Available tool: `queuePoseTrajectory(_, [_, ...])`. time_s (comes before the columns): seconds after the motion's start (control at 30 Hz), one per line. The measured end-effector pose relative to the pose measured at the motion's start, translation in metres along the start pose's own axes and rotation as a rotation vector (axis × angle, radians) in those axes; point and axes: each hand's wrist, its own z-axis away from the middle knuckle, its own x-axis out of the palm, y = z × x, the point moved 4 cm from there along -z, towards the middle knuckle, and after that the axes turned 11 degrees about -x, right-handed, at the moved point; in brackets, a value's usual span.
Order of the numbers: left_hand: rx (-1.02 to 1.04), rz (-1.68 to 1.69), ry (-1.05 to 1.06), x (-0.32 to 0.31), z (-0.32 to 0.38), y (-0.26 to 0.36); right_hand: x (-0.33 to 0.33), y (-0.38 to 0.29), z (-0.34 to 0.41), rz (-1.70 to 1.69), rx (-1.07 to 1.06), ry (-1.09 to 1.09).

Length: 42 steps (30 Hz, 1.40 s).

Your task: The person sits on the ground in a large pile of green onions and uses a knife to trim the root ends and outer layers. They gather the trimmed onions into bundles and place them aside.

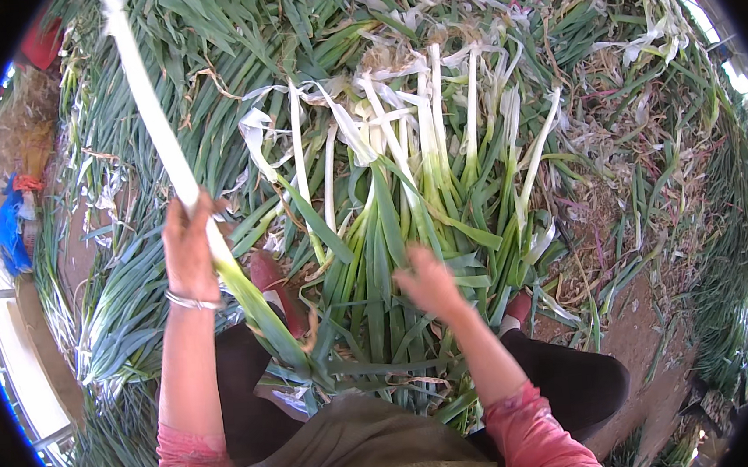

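Note:
My left hand, with a metal bangle at the wrist, is closed round a long green onion near where its white stalk turns green. The root end points up and away to the left; the leaves hang toward my lap. My right hand, somewhat blurred, is over the leaves of a loose row of green onions on the ground, its fingers spread and holding nothing that shows. Those onions lie with white stalks away from me and leaves toward me. Peeled papery skins lie among them.
A large heap of green onions spreads beyond and to the left. Peelings and dry scraps cover the ground at right. My shoes flank the row. A blue cloth or bag is at far left.

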Motion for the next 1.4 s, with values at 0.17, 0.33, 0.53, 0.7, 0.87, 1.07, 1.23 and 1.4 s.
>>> queuePoseTrajectory(0.17, [-0.146,0.032,-0.269,0.031,0.038,-0.023,-0.044,0.027,-0.092,0.340,0.045,0.201])
queuePoseTrajectory(0.33, [-0.206,0.108,-0.336,0.034,0.058,-0.020,0.029,0.013,-0.126,0.514,0.179,-0.071])
queuePoseTrajectory(0.53, [-0.189,0.172,-0.390,0.031,0.074,0.000,0.036,0.036,-0.110,0.312,0.226,0.059])
queuePoseTrajectory(0.7, [-0.198,0.158,-0.414,0.032,0.078,0.002,0.032,0.067,-0.110,0.127,0.189,0.291])
queuePoseTrajectory(0.87, [-0.180,0.116,-0.419,0.045,0.078,0.001,0.114,-0.078,-0.122,-0.128,-0.084,0.182])
queuePoseTrajectory(1.07, [-0.196,0.122,-0.371,0.050,0.072,-0.007,0.121,-0.173,-0.090,-0.271,-0.623,-0.233])
queuePoseTrajectory(1.23, [-0.204,0.062,-0.348,0.052,0.070,-0.012,0.013,-0.016,-0.111,-0.063,0.049,0.135])
queuePoseTrajectory(1.4, [-0.212,0.028,-0.395,0.057,0.068,-0.017,-0.008,0.119,-0.100,0.203,0.100,0.154])
